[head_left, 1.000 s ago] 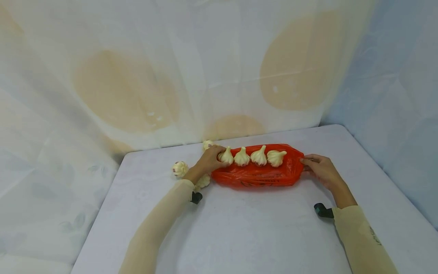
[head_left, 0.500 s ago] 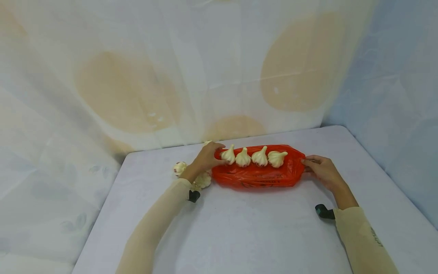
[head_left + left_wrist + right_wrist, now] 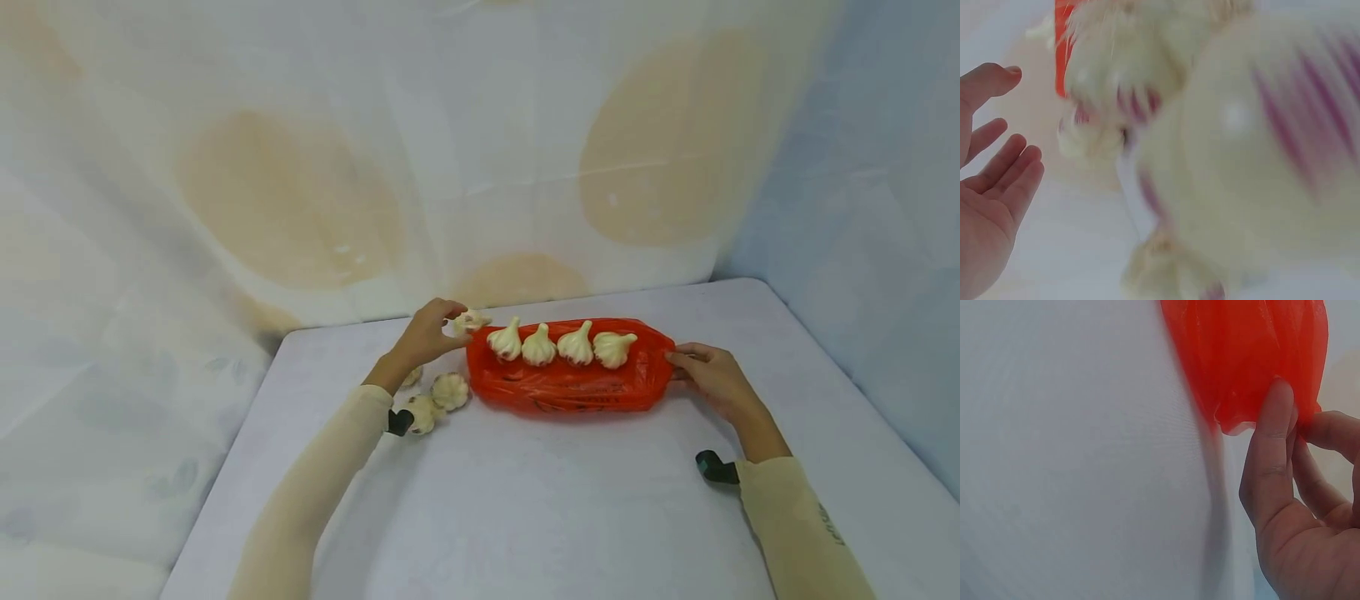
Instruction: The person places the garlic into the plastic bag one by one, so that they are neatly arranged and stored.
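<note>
A red plastic bag [image 3: 564, 393] lies stretched lengthwise on the table, and several garlic bulbs [image 3: 576, 344] sit in a row on it. My right hand [image 3: 716, 379] pinches the bag's right end between thumb and fingers; the right wrist view shows the gathered red plastic [image 3: 1241, 362] at the fingertips. Left of the bag, my left hand [image 3: 429, 335] has its fingers spread apart, close to a garlic bulb [image 3: 472, 322] at the bag's back left corner. In the left wrist view nothing is between the fingers, and a blurred garlic bulb [image 3: 1272, 131] fills the right side.
More garlic bulbs lie left of the bag: one whole bulb [image 3: 450, 391], another [image 3: 422, 414] by the left wrist, and one [image 3: 412, 377] partly behind the wrist. A patterned curtain [image 3: 480, 167] hangs along the back edge of the white table [image 3: 555, 517].
My left hand has let go of the leftmost garlic bulb on the bag and moved left to another bulb near the back. My right hand still pinches the bag's end.
</note>
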A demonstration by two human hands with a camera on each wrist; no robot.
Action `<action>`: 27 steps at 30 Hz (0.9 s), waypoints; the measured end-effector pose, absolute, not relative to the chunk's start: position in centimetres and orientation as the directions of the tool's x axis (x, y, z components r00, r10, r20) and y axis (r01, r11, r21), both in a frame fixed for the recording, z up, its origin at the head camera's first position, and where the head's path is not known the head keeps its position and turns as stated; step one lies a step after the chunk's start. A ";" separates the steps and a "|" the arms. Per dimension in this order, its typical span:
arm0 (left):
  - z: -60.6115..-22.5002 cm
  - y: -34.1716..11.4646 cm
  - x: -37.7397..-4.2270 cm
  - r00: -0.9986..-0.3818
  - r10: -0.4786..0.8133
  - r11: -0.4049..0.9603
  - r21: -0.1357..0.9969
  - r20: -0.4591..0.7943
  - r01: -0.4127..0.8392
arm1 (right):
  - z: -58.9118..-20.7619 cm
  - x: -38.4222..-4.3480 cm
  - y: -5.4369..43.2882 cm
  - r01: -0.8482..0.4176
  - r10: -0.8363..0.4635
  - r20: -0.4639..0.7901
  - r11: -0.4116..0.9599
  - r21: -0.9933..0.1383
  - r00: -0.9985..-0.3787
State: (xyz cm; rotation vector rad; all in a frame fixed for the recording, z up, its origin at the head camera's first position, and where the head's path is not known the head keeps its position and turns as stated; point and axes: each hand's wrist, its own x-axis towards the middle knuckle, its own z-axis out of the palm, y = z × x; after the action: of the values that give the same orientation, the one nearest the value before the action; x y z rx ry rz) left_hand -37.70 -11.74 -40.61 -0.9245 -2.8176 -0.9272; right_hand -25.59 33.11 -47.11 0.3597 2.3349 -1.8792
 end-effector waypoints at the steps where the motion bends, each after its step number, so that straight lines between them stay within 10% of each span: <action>1: -40.5 -12.1 -37.7 -0.825 0.523 0.649 0.528 0.214 0.548 | -47.1 -25.6 33.2 0.256 0.106 -0.239 0.196 -0.947 -0.965; 19: -42.6 -20.6 -36.6 -0.890 0.330 0.771 0.455 0.315 0.447 | -47.5 -25.5 33.1 0.209 0.057 -0.201 0.201 -0.957 -0.978; 27: -42.0 -22.5 -35.5 -0.976 0.119 0.912 0.368 0.184 0.181 | -47.5 -25.7 33.1 0.193 0.043 -0.189 0.187 -0.963 -0.981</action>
State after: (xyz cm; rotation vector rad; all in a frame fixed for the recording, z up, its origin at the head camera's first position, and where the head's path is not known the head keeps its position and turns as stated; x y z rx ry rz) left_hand -35.48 -22.49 -41.97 -0.2308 -2.9163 -0.5835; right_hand -25.67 33.13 -47.55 0.2327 2.3258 -1.9166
